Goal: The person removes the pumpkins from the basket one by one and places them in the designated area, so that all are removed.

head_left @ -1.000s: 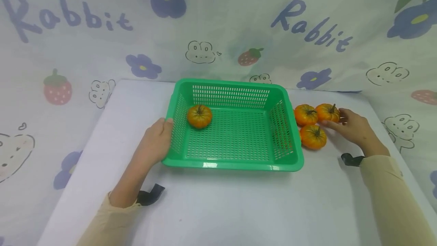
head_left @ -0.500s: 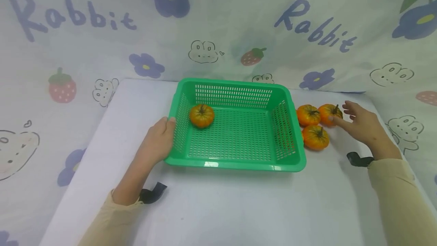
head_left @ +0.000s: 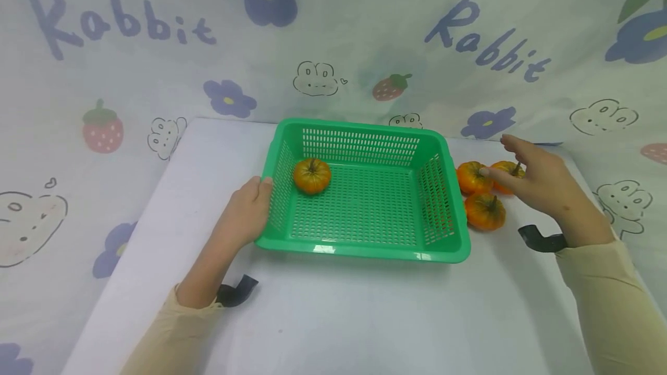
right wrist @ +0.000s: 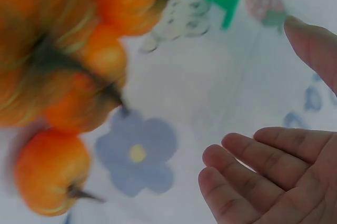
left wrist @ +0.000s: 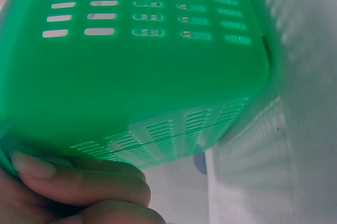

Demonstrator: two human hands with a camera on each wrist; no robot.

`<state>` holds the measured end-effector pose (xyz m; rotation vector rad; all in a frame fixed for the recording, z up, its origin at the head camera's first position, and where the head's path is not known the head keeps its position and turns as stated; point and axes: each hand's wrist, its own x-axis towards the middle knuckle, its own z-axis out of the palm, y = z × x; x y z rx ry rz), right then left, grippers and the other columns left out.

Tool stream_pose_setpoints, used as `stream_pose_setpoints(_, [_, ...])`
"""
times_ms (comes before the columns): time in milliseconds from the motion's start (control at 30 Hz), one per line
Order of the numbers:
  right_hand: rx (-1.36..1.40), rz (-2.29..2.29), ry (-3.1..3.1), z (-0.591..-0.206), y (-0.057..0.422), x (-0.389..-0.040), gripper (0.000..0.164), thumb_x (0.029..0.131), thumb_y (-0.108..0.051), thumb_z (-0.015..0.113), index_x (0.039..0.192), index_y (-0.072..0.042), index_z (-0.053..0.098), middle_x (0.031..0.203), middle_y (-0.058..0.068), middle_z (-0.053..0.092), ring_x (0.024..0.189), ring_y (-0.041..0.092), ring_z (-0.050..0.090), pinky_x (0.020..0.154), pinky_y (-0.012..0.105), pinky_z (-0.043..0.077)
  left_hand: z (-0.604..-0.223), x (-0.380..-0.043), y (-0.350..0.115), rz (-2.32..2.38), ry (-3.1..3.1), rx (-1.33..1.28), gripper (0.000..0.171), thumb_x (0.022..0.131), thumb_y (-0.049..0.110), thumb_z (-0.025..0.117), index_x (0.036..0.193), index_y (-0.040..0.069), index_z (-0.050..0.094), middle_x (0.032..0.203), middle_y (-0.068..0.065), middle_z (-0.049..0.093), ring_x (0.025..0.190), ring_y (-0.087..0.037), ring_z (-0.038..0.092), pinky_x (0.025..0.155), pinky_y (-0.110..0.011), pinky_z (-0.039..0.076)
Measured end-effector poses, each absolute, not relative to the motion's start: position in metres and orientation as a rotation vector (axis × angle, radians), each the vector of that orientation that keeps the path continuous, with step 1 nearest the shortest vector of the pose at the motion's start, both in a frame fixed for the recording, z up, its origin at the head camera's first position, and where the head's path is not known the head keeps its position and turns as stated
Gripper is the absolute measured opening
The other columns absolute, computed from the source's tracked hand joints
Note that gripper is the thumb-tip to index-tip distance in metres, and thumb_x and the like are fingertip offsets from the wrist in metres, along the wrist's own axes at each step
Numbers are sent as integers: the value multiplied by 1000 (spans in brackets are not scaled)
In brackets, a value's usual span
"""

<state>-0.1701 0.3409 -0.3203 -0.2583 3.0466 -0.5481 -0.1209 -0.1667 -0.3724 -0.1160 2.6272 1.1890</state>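
My left hand (head_left: 242, 213) holds the left rim of a green plastic basket (head_left: 365, 252); in the left wrist view its curled fingers (left wrist: 84, 184) are at the basket's edge. One small orange pumpkin (head_left: 311, 177) sits inside, near the left wall. Over the pumpkins right of the basket hovers my right hand (head_left: 547, 184), thumb and fingers spread, holding nothing. Beneath or beside it are a front pumpkin (head_left: 486, 213), a back-left pumpkin (head_left: 471, 177) and a partly covered back-right pumpkin (head_left: 513, 171). The right wrist view shows several pumpkins (right wrist: 52, 171) clustered, some overlapping, left of the open palm.
A white-covered table (head_left: 333, 317) lies under everything. Behind it hangs a pale cloth (head_left: 344, 10) printed with rabbits, flowers and strawberries. A black strap end (head_left: 542, 241) juts from the right wrist, another strap (head_left: 237, 292) from the left.
My right hand has come off the back-right pumpkin, risen, and swung left over the group with its fingers spreading. The left hand keeps its grip on the basket; the head view has shifted slightly.
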Motion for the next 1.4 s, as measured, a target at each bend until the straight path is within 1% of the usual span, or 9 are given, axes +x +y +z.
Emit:
stream_pose_setpoints(167, [-345, -536, 3010, -304, 313, -170, 93, 97, -51, 73, 163, -2, 29, 160, 28, 39, 134, 56, 45, 104, 75, 35, -373, -120, -169, 1199, 2624, -115, 56, 114, 46, 19, 122, 1, 50, 91, -16, 57, 74, -26, 58, 64, -37, 52])
stream_pose_setpoints(233, [-382, -515, 3004, -299, 301, -171, 94, 96, -52, 74, 163, -3, 29, 161, 27, 38, 140, 55, 39, 106, 75, 33, -373, -120, -170, 1203, 2621, -118, 56, 114, 47, 19, 122, 1, 50, 90, -16, 57, 73, -26, 58, 64, -37, 52])
stream_pose_setpoints(300, [-431, -500, 3003, -294, 289, -171, 94, 95, -52, 75, 162, -4, 30, 161, 26, 39, 143, 53, 38, 108, 74, 33, -373, -120, -171, 1205, 2618, -123, 55, 114, 47, 19, 122, 1, 50, 90, -15, 57, 73, -27, 58, 64, -37, 52])
stream_pose_setpoints(467, [-570, -455, 2979, -287, 262, -174, 95, 95, -54, 75, 163, -5, 30, 161, 23, 40, 143, 50, 39, 109, 71, 34, -373, -120, -172, 1204, 2617, -125, 55, 114, 47, 19, 121, 2, 50, 90, -15, 57, 73, -27, 57, 64, -37, 51])
stream_pose_setpoints(667, [-746, -413, 2953, -281, 233, -179, 92, 94, -49, 77, 162, -5, 33, 161, 21, 41, 144, 46, 41, 112, 67, 35, -373, -120, -173, 1205, 2616, -128, 54, 114, 47, 19, 119, 2, 50, 89, -15, 56, 73, -27, 56, 64, -38, 51])
stream_pose_setpoints(933, [-889, -404, 2883, -284, 195, -191, 90, 94, -49, 78, 163, -11, 34, 162, 17, 41, 148, 40, 39, 114, 61, 36, -374, -120, -173, 1205, 2621, -132, 52, 114, 45, 21, 118, 3, 50, 89, -15, 56, 72, -27, 56, 64, -38, 51])
stream_pose_setpoints(1067, [-961, -368, 2847, -291, 173, -200, 90, 94, -49, 78, 161, -6, 35, 162, 17, 41, 149, 39, 37, 118, 58, 32, -375, -120, -173, 1204, 2618, -137, 52, 114, 46, 21, 119, 3, 50, 89, -15, 56, 73, -27, 56, 65, -38, 51])
stream_pose_setpoints(1167, [-1007, -322, 2818, -295, 157, -205, 91, 94, -50, 77, 161, -4, 35, 162, 17, 41, 149, 38, 38, 118, 56, 32, -375, -121, -171, 1208, 2611, -144, 52, 114, 46, 21, 120, 3, 50, 90, -15, 56, 73, -28, 56, 65, -38, 51])
stream_pose_setpoints(1400, [-1074, -288, 2744, -307, 126, -218, 94, 92, -51, 79, 161, -6, 36, 162, 13, 42, 149, 32, 40, 118, 51, 36, -375, -122, -167, 1228, 2597, -145, 51, 114, 46, 23, 121, 4, 50, 90, -15, 57, 73, -27, 57, 64, -38, 52])
